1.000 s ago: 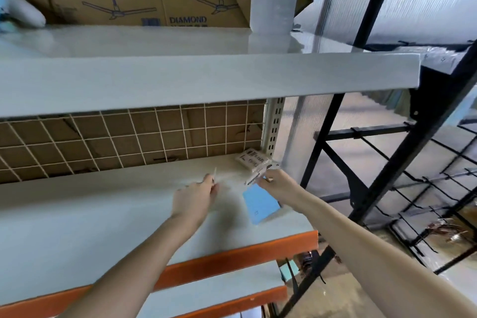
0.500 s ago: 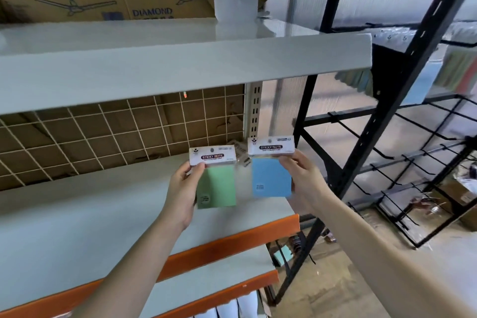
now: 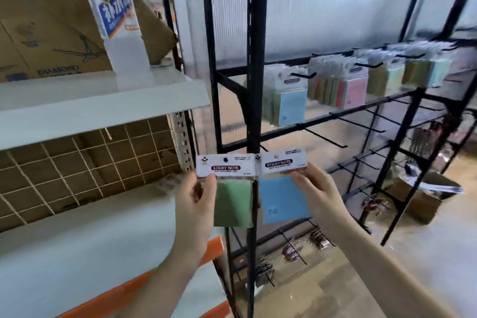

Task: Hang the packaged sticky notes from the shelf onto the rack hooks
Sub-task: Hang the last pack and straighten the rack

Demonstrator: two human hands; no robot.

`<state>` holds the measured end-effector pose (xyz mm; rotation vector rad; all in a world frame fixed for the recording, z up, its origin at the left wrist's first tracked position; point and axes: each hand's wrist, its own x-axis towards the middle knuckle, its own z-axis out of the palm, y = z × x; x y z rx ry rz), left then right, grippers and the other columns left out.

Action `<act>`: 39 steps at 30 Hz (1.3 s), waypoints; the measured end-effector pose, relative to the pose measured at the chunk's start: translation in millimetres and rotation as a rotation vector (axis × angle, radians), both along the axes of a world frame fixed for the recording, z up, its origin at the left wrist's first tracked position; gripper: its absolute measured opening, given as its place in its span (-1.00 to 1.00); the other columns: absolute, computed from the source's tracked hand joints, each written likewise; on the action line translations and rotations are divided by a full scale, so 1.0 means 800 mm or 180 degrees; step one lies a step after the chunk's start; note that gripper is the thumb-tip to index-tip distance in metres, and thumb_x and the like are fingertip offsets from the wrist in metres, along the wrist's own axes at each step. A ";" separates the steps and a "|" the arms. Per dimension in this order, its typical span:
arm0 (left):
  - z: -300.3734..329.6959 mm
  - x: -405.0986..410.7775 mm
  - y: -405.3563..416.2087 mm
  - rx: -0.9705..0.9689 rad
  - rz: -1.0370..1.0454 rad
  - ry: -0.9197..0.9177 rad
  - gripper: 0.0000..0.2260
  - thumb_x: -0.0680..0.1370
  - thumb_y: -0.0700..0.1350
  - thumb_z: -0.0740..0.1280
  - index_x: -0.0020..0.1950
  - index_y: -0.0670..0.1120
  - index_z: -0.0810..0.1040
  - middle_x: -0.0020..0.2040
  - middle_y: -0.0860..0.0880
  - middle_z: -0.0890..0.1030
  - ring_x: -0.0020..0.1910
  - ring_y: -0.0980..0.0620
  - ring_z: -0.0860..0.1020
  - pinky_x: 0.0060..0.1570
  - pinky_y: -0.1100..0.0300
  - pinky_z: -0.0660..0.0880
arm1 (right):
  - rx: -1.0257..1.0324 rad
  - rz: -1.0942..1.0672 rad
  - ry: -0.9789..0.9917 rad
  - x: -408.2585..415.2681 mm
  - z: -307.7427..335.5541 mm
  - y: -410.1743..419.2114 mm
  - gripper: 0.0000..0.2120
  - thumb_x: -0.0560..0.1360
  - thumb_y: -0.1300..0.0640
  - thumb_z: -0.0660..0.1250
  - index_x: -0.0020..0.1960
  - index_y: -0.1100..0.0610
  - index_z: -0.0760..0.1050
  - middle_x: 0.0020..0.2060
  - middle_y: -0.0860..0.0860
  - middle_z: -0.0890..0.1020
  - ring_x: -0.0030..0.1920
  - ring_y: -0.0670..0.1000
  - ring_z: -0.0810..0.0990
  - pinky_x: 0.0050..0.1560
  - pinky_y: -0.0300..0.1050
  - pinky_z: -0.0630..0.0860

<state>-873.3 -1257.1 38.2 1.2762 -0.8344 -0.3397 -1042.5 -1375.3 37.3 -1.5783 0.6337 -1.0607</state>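
Head view: the left hand grips a green sticky-note pack, the right hand a blue pack. Both have come off the grey shelf toward the black rack, whose hooks already carry packs, so hanging should follow.

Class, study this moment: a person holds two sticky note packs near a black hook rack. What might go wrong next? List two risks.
1. The left hand pinches the green sticky note pack and the right hand the blue sticky note pack by their edges only, so either may slip.
2. With both hands full, threading a small header hole onto a thin black rack hook could be awkward; a pack may miss.
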 end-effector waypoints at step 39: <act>0.084 -0.118 -0.228 0.0555 0.0715 -0.1035 -0.78 0.57 -0.26 0.25 -0.11 -0.02 0.64 -0.17 0.09 0.66 -0.13 0.15 0.59 -0.15 0.25 0.44 | -0.0370 0.0813 -0.0287 -0.055 0.118 -0.215 -0.89 0.50 0.07 0.39 -0.17 0.06 0.62 -0.23 0.10 0.68 -0.23 0.02 0.59 -0.25 -0.08 0.46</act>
